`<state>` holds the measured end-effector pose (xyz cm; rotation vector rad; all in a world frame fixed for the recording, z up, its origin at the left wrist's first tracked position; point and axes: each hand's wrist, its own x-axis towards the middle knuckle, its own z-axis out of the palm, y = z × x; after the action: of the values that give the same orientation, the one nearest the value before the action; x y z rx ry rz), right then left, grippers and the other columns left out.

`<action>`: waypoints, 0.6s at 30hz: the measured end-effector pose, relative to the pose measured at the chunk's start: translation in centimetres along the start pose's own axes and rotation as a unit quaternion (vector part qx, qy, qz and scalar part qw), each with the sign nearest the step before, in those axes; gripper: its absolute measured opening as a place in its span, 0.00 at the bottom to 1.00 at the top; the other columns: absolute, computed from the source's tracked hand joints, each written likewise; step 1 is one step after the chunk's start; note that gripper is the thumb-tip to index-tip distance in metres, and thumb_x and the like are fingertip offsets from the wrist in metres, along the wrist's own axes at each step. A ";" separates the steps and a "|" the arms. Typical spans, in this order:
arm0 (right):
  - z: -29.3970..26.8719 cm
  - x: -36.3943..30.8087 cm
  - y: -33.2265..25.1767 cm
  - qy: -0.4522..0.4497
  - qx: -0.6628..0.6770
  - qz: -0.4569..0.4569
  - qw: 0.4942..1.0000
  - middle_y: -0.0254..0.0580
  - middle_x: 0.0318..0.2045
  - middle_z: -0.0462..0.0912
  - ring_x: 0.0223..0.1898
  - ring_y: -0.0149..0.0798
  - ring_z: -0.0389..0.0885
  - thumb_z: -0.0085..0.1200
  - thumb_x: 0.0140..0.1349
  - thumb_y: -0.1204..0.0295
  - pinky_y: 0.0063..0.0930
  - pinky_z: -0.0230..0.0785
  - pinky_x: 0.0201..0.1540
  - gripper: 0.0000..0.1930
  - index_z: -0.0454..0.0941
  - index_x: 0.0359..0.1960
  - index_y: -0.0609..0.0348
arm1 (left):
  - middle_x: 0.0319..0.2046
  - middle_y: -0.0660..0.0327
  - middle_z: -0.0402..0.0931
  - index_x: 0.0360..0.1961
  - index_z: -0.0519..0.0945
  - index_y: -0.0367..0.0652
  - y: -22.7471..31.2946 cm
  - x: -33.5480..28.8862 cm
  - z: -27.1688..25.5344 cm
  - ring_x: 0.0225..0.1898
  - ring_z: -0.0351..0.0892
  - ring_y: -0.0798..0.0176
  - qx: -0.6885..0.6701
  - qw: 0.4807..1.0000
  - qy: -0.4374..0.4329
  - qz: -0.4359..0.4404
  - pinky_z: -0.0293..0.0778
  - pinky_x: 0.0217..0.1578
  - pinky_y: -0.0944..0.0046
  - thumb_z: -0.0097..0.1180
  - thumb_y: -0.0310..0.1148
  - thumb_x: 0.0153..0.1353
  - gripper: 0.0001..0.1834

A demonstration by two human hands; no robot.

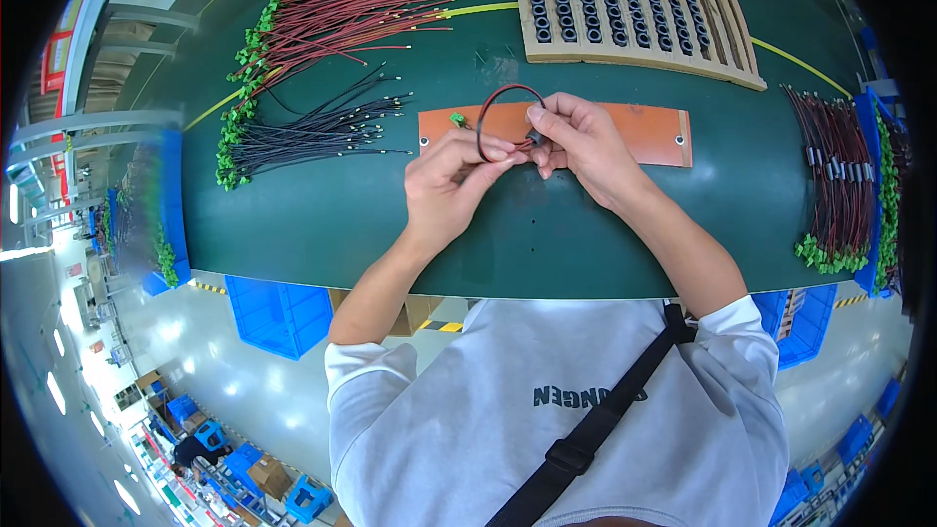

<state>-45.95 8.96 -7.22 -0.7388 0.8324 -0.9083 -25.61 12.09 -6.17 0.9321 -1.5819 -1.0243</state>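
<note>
A looped pair of red and black wires (495,96) is held over an orange-brown board (644,132). My left hand (447,181) pinches the wires between thumb and fingers, and a small green connector (458,120) shows just beyond its knuckles. Beside it my right hand (586,144) is closed on a dark ring-shaped core (534,138), with the wires at its opening. Both sets of fingertips nearly meet. How far the wires run through the core is partly hidden by the fingers.
Red wires (361,15) and black wires (322,124) with green connectors lie at the left. A slotted tray (639,57) of dark cores stands at the back. Wire sets with cores (837,172) lie at the right beside a blue bin (867,122). The green table's front edge is near me.
</note>
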 end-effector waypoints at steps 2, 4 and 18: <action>0.0 0.0 0.1 -0.001 0.004 -0.006 1.000 0.36 0.30 0.80 0.26 0.25 0.79 0.58 0.73 0.62 0.20 0.74 0.27 0.14 0.77 0.40 0.63 | 0.36 0.53 0.86 0.33 0.82 0.32 0.6 0.3 -0.1 0.42 0.87 0.60 0.119 0.989 -0.030 0.080 0.83 0.44 0.61 0.69 0.14 0.56 0.07; -0.1 0.0 0.1 -0.005 -0.003 -0.010 1.000 0.36 0.29 0.81 0.26 0.24 0.78 0.59 0.72 0.62 0.19 0.71 0.25 0.14 0.77 0.40 0.63 | 0.35 0.55 0.86 0.32 0.83 0.33 0.3 0.3 0.1 0.41 0.87 0.59 0.103 0.992 -0.005 0.077 0.82 0.43 0.62 0.70 0.15 0.54 0.08; 0.5 -1.8 0.9 0.015 -0.017 -0.095 0.995 0.35 0.32 0.83 0.29 0.24 0.80 0.55 0.75 0.67 0.19 0.74 0.30 0.11 0.81 0.44 0.65 | 0.51 0.54 0.77 0.34 0.87 0.40 -2.8 1.5 1.8 0.51 0.84 0.57 0.023 0.990 0.029 0.138 0.86 0.52 0.59 0.72 0.15 0.51 0.11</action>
<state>-45.86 10.98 -7.23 -0.8463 0.8156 -1.0797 -27.45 10.11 -8.55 0.7417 -1.6387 -0.7631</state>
